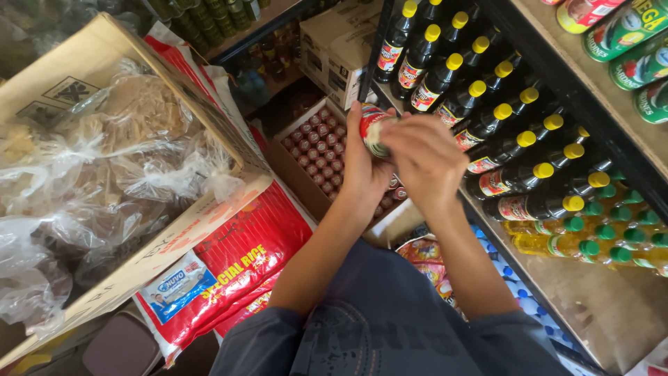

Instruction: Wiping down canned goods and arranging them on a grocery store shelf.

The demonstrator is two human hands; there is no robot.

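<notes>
an open carton [296, 150] below holds rows of red-topped cans. left hand [362, 163] fingers wrap a small red-labelled can [374, 127]; right hand [424, 157] curls closed over its end.

Light was even and fairly bright, strongest on the plastic bags [104, 167] at left, which showed white glare. The hands [410, 157] were slightly motion-blurred, and the far shelves at top left sat in dim shadow. Straight shelf edges bowed toward the frame's corners.
</notes>
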